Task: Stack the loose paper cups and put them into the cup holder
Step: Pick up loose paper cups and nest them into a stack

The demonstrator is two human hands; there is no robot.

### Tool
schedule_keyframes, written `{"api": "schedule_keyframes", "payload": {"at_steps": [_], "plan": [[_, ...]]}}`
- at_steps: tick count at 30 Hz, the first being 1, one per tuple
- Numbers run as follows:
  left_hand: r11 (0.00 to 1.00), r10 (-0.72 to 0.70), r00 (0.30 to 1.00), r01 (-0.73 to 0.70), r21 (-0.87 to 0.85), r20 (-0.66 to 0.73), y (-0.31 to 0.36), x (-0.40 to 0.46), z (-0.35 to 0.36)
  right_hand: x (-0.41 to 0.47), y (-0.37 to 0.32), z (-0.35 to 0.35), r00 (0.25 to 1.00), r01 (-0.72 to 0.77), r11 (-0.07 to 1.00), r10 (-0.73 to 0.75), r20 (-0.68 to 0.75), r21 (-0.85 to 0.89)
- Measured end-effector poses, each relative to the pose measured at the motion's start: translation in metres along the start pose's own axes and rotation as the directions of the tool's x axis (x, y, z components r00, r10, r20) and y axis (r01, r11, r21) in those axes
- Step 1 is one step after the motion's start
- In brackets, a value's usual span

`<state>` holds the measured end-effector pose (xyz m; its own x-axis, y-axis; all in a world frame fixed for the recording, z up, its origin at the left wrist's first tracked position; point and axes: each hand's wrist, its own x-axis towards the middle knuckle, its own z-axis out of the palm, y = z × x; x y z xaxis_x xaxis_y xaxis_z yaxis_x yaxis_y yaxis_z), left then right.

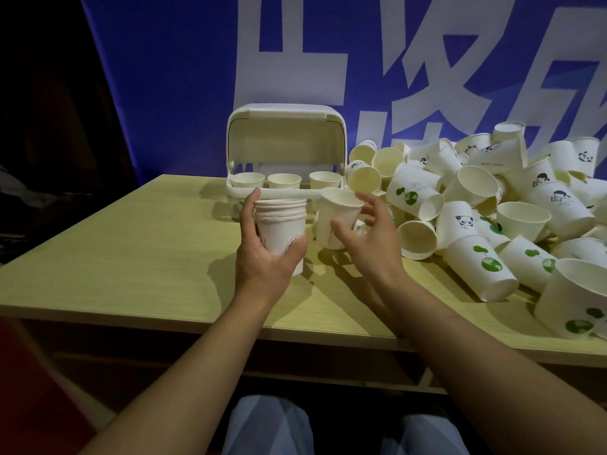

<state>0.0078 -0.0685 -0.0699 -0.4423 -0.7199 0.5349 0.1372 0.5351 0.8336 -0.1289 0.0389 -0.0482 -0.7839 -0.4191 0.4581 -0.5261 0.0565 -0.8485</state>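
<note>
Paper cups, white, nested into a short stack (281, 224), sit upright in the left hand (262, 254), just above the light wooden table (131, 251). Left fingers and thumb curl around the stack's lower wall, thumb on the near right side, fingers up the left side; several rolled rims show at the top. Right hand (368, 234) holds a single white paper cup with a dented wall (338, 215) right beside the stack, tilted slightly, mouth up. Right thumb presses the cup's near side, fingers spread around the far side, only loosely curled.

White plastic cup holder with its hinged lid raised (285, 149) stands just behind both hands at the table's back edge. Three cup tops (284, 180) show in a row in its compartments, behind its front bar. Right of the holder, a big pile of loose white paper cups (492, 205) lies tumbled on the table, some on their sides, some printed with green plants, pandas or small figures. Pile reaches the right frame edge. Blue banner with large white characters (328, 60) hangs behind the table. Person's knees in light trousers (269, 425) show below the table edge.
</note>
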Motion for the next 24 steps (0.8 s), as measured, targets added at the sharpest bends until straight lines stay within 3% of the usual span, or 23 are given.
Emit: {"api": "schedule_keyframes", "payload": {"at_steps": [5,9,13,20,24], "plan": [[0.999,0.002,0.963,-0.014,0.042,0.270,0.007,-0.005,0.002,0.010,-0.029,-0.019,0.995,0.036,0.972,-0.013,-0.098,0.232],[0.990,0.011,0.929,-0.061,0.124,0.369,0.009,-0.008,0.003,0.009,-0.050,-0.022,0.993,0.116,0.964,-0.114,-0.022,0.239],[0.987,0.017,0.950,-0.066,0.147,0.310,0.005,-0.007,0.003,-0.006,-0.050,-0.011,0.973,0.107,0.977,-0.141,0.185,0.185],[0.976,0.065,0.990,-0.090,0.200,0.128,0.003,-0.004,0.006,-0.014,-0.034,0.007,0.946,0.046,0.992,-0.080,0.315,0.114],[0.988,0.062,0.998,-0.063,0.141,0.017,0.001,-0.004,0.003,0.008,-0.026,0.006,0.958,0.165,0.986,-0.156,0.240,-0.016]]}}
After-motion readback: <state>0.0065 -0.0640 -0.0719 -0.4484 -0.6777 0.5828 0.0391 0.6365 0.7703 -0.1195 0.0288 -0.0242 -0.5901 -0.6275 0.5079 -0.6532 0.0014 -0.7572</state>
